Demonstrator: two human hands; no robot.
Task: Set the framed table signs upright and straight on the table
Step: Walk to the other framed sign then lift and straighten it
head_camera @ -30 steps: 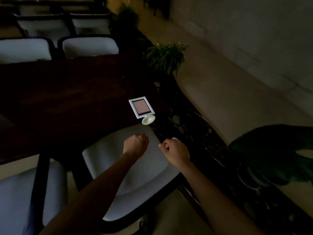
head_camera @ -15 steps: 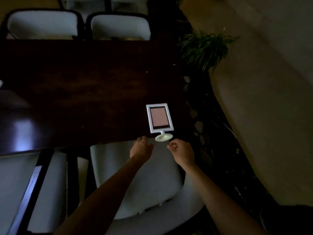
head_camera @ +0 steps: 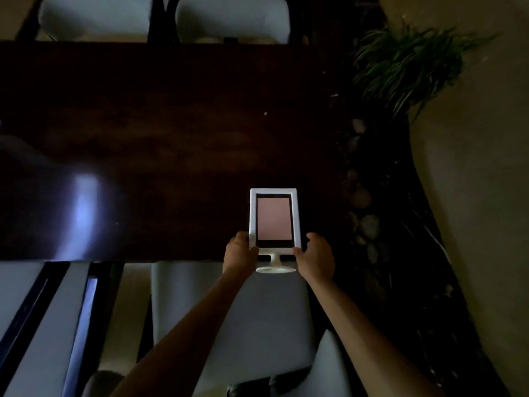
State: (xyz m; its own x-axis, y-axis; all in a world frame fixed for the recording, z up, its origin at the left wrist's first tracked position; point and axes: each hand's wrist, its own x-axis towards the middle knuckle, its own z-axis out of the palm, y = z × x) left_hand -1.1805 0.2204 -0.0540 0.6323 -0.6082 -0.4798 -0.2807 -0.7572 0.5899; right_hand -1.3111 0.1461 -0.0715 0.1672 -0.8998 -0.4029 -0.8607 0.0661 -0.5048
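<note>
Both grips closed on the framed sign [head_camera: 274, 220]: our left hand [head_camera: 240, 253] pinches the frame's lower-left corner, fingers curled round the edge, and our right hand [head_camera: 316, 257] clamps the lower-right corner the same way. Forearms run up from the bottom of the view, roughly parallel, wrists level w/ each other, approx. at the near edge of the bench [head_camera: 171, 144]. Sign sits near that edge, toward the right end; white frame w/ pinkish insert faces us, stem and round base [head_camera: 275, 269] point back at us, past the bench edge over the pale chair seat [head_camera: 252, 325]. Whether the frame lies flat or is lifted, we can't tell. Room is dim; potted plant [head_camera: 406, 61] stands off the bench's right end.
</note>
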